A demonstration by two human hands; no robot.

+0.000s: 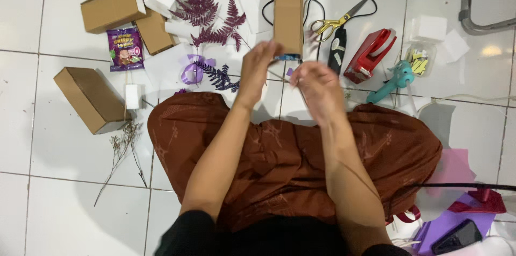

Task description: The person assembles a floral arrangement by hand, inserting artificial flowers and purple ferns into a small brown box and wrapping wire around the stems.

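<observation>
Around me the white tile floor [64, 202] is lying bare at my lower left, while the space ahead is crowded: a brown cardboard box [91, 99] is sitting at my left knee, purple fern sprigs [207, 11] are spreading beyond it, and a red tape dispenser [369, 54] and teal glue gun [395, 80] are hemming in my right. Directly in front, an upright cardboard box [288, 18] is standing just past my fingertips. I am holding my left hand [257, 70] and right hand [317, 89] raised over my lap, close together but apart. Between them I am seemingly pinching a thin stem [287, 73], though motion blur is hiding the grip. Yellow-handled scissors [336, 21] are lying beyond the upright box.
</observation>
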